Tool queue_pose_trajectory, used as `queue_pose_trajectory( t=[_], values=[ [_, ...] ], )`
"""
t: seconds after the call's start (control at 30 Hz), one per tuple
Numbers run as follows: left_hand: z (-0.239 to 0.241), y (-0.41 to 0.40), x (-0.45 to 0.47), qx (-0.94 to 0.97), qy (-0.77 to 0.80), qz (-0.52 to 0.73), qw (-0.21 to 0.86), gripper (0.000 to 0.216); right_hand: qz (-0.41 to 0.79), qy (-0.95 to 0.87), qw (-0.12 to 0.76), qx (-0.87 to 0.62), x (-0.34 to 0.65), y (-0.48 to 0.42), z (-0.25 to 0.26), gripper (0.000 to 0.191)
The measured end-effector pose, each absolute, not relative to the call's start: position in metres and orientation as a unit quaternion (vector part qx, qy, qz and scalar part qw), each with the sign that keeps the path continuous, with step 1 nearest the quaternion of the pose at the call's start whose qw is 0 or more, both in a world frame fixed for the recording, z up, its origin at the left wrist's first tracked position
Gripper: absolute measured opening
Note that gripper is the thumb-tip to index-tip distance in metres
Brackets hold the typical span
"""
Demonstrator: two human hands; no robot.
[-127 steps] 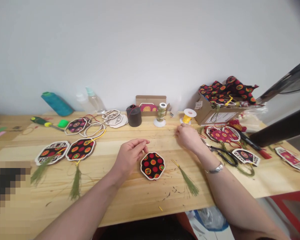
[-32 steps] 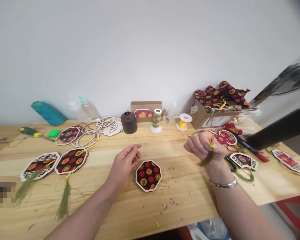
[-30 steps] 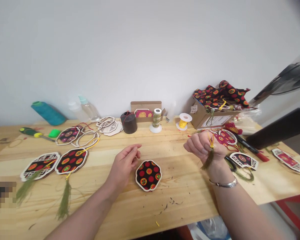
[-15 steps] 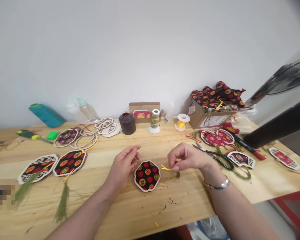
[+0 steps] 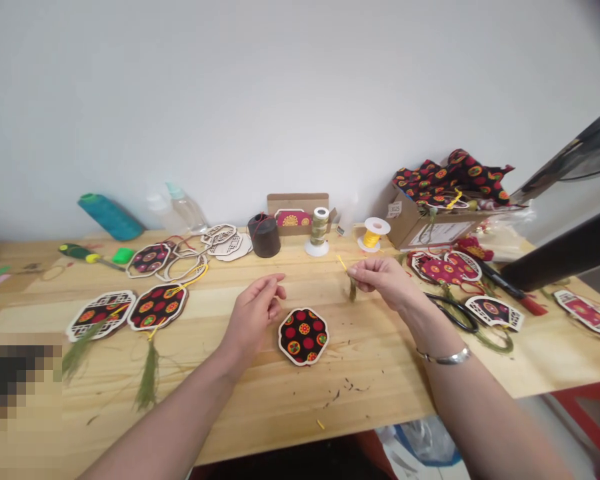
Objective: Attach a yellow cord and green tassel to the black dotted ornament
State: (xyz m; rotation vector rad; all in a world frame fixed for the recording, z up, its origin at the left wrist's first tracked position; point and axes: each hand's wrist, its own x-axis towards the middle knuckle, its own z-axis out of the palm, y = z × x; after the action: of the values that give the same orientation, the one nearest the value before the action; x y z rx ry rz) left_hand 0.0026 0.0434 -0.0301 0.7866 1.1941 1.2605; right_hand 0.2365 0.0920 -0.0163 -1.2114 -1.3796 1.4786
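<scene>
Pinching an olive-green thread tassel with yellow cord (image 5: 353,291) between thumb and fingertips: right hand (image 5: 383,280); cord end slants away, leftward. Scalloped black floral-fabric medallion with pale rim (image 5: 304,337) lies bodyward-left of it; half-curled left hand (image 5: 255,310), seemingly holding nothing, is nearer.

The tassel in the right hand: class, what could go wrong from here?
The right hand only pinches the tassel, so it might slip. Dark scraps lie near the floral piece and could cling to it. Black-handled scissors lie by the right forearm, which might knock them.
</scene>
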Motion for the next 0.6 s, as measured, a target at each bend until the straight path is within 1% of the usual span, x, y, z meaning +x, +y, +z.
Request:
queue_pose_trajectory(
  t=[0.2, 0.4, 0.47, 0.6],
  values=[
    [-0.03, 0.043, 0.001, 0.345, 0.51, 0.536, 0.578, 0.032, 0.588, -0.522, 0.361, -0.502, 0.229, 0.091, -0.019, 0.036],
    [-0.031, 0.044, 0.001, 0.347, 0.501, 0.542, 0.579, 0.033, 0.581, -0.507, 0.343, -0.537, 0.213, 0.092, -0.028, 0.03],
    [-0.031, 0.043, 0.001, 0.345, 0.5, 0.54, 0.583, 0.033, 0.567, -0.523, 0.325, -0.548, 0.206, 0.092, -0.029, 0.028],
    [-0.03, 0.043, 0.0, 0.345, 0.501, 0.538, 0.584, 0.035, 0.535, -0.564, 0.288, -0.56, 0.189, 0.095, -0.02, 0.031]
  ],
)
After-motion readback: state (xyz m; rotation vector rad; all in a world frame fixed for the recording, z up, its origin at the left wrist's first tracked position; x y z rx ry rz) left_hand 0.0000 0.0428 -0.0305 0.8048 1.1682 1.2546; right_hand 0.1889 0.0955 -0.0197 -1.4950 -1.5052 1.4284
